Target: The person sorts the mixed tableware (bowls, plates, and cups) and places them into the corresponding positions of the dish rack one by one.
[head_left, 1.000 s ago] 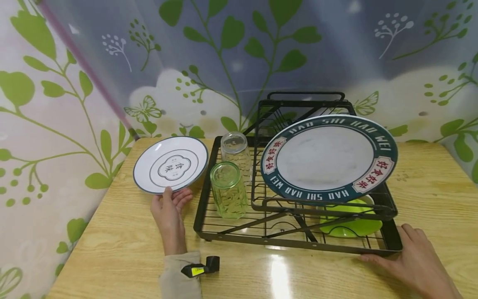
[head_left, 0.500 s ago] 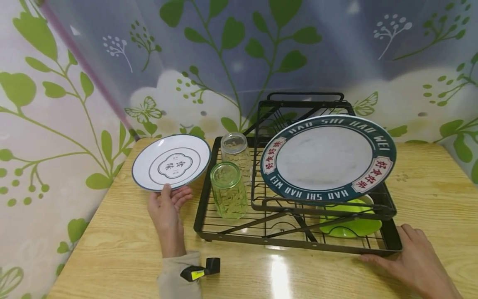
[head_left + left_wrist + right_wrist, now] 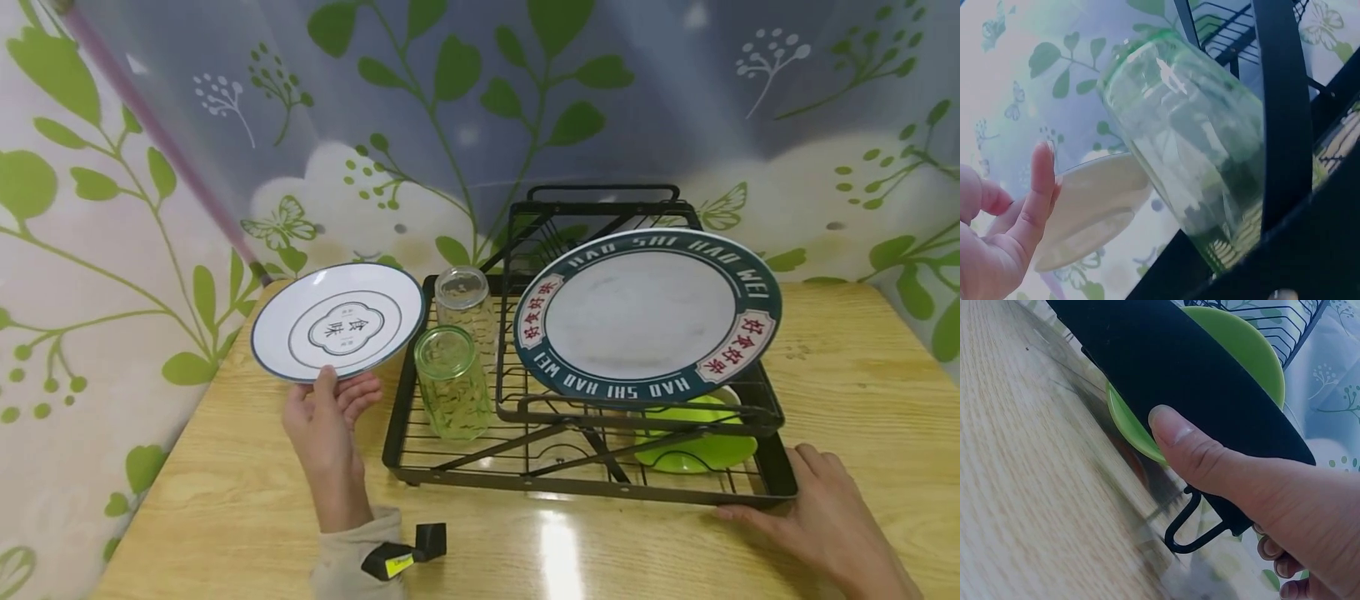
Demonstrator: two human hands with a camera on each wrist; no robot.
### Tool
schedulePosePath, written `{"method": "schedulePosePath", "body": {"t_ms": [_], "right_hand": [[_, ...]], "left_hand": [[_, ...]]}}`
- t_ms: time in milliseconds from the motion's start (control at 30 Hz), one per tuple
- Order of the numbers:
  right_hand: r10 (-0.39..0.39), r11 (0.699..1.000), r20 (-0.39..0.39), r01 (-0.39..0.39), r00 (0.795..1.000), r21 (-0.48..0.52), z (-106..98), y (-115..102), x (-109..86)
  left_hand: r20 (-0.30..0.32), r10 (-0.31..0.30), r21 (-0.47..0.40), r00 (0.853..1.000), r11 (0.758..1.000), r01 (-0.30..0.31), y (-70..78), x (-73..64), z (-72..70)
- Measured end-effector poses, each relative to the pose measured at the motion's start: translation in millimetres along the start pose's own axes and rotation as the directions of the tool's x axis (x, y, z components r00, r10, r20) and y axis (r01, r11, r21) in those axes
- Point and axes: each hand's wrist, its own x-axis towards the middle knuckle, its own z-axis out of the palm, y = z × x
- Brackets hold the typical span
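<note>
My left hand (image 3: 327,442) pinches the near rim of a white plate (image 3: 281,333) with a thin blue edge, thumb on top and fingers underneath. The plate is tilted, its printed face up, left of the black dish rack (image 3: 525,482). In the left wrist view the plate's underside (image 3: 1094,209) shows beyond the fingers. My right hand (image 3: 832,508) grips the rack's front right corner. The right wrist view has that thumb (image 3: 1194,447) lying across the black side panel. A large plate with a dark green lettered rim (image 3: 645,312) leans on the upper tier.
An upside-down green glass (image 3: 453,387) stands in the rack's left part, with a clear glass (image 3: 462,292) behind it. Bright green dishware (image 3: 697,450) lies under the upper tier. The wooden table (image 3: 217,492) meets a patterned wall covering (image 3: 457,108) behind the rack.
My left hand has raised the white plate slightly, and the plate looks larger and has shifted a little left. The view has moved slightly. My right hand keeps its grip on the rack.
</note>
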Motion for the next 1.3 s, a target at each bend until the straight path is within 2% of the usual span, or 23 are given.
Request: {"method": "schedulePosePath", "body": {"t_ms": [267,400,633,1000,1300], "right_hand": [[-0.016,1.0,-0.018,0.016,1.0,0.008,-0.5,-0.5,1.1],[0.0,1.0,-0.002,0.0,1.0,0.006,-1.5,-1.5,1.5],[-0.005,1.0,0.007,0.005,1.0,0.004,-1.9,-2.1,1.5],[0.004,1.0,0.022,-0.004,1.0,-0.005,-0.3,0.1,1.1],[0.022,1.0,0.058,-0.021,0.998,-0.015,-0.5,0.7,2.8]], "left_hand": [[-0.005,0.059,-0.016,0.998,0.998,-0.06,8.7,-10.9,13.0],[-0.001,0.094,-0.011,0.996,0.996,-0.094,13.0,-15.3,18.7],[-0.005,0.141,-0.067,0.99,0.988,-0.141,20.5,-21.2,21.2],[0.034,0.166,-0.128,0.986,0.979,-0.16,31.9,-33.2,22.1],[0.085,0.194,-0.114,0.977,0.976,-0.184,40.9,-46.6,29.3]]}}
